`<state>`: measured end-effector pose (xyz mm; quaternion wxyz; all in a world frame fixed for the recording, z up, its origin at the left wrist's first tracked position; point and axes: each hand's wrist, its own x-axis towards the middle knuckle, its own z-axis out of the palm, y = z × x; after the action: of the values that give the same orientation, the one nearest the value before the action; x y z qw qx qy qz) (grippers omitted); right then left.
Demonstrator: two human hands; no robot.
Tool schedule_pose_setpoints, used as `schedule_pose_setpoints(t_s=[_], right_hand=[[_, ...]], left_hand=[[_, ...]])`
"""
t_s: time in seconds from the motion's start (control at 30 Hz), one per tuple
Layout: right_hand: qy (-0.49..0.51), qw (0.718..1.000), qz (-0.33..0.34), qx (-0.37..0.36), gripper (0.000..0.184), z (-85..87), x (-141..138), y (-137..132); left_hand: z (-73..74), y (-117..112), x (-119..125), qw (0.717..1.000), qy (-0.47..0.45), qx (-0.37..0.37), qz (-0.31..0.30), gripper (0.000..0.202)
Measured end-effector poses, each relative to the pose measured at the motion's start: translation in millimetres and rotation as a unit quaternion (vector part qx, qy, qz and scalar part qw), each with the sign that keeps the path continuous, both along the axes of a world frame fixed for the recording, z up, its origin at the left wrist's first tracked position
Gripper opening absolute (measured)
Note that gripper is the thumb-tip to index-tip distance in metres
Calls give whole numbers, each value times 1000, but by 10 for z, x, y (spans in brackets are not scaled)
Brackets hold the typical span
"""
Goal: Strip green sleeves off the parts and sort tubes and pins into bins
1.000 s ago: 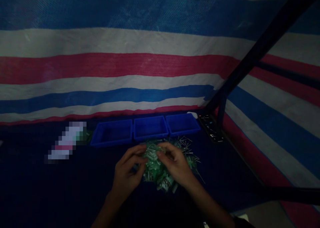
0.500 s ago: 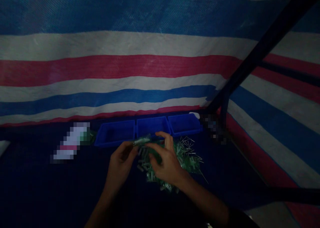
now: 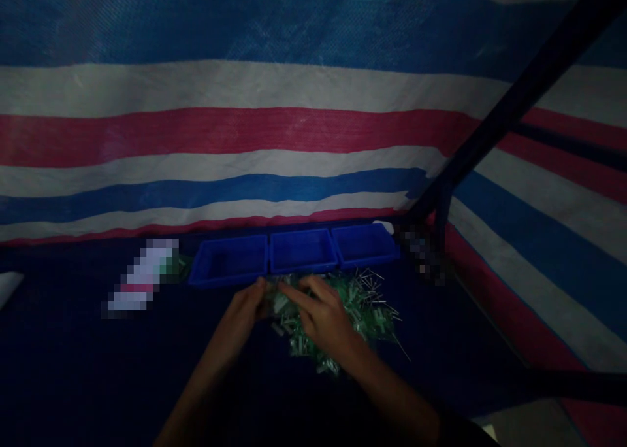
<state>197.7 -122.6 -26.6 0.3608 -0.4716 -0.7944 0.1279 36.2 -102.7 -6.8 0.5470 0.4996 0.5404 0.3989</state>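
Note:
My left hand (image 3: 245, 301) is closed in a pinch on the edge of a small clear plastic bag (image 3: 275, 298), in front of the blue bins. Over the bag's right side reaches my right hand (image 3: 323, 313), fingers stretched out and apart, its fingertips at the plastic. What the bag holds is too dark to make out. Beneath and beyond my right hand lies a pile of greenish clear packets and small pale pieces (image 3: 365, 313). Thin metal rods (image 3: 368, 283) stick out at the pile's far right.
Three blue bins, left (image 3: 230, 264), middle (image 3: 304, 251) and right (image 3: 367, 246), stand in a row at the back. A blurred-out white item (image 3: 147, 270) lies left of them, a dark blurred-out item (image 3: 421, 254) right. Striped sheeting (image 3: 245, 130) and a dark frame bar (image 3: 494, 127) enclose the table.
My right hand has come down and its raised fingers now reach over the bag. My left hand has turned slightly and the bag sits lower, just above the pile.

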Motion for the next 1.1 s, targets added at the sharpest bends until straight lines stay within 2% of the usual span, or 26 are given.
schedule_pose_setpoints(t_s=[0.1, 0.13, 0.27, 0.33, 0.4, 0.47, 0.57, 0.63, 0.73, 0.83, 0.97, 1.1], right_hand=[[10, 999, 29, -11, 54, 3, -15, -9], [28, 999, 28, -14, 53, 3, -8, -1], [85, 996, -40, 0, 35, -6, 118, 65], [80, 993, -85, 2, 26, -12, 207, 99], [47, 992, -119, -18, 22, -17, 275, 119], [-16, 990, -129, -53, 21, -26, 304, 120], [-119, 983, -109, -93, 40, -39, 283, 84], [-157, 978, -94, -97, 45, -41, 251, 50], [-171, 978, -86, -89, 37, -30, 218, 14], [-169, 977, -93, -91, 33, -20, 212, 10], [-155, 978, -96, -102, 32, -29, 212, 21], [-137, 981, -96, -102, 35, -44, 189, 11]], left_hand=[[1, 88, -76, 1000, -4, -13, -17, 30], [3, 144, -126, 1000, -7, -12, 1, 30], [57, 411, -358, 982, -80, -15, 169, 28], [106, 475, -412, 967, -154, -36, 201, 26], [135, 449, -387, 963, -197, -65, 170, 32], [117, 356, -298, 975, -179, -74, 112, 43], [8, 197, -124, 998, -44, -39, 21, 39], [-83, 124, -29, 998, 49, 17, -19, 30], [-186, 58, 62, 986, 123, 84, -71, 24], [-240, 11, 116, 973, 161, 116, -116, 24], [-300, -17, 163, 965, 207, 96, -130, 26], [-374, 1, 184, 970, 171, 66, -162, 27]])
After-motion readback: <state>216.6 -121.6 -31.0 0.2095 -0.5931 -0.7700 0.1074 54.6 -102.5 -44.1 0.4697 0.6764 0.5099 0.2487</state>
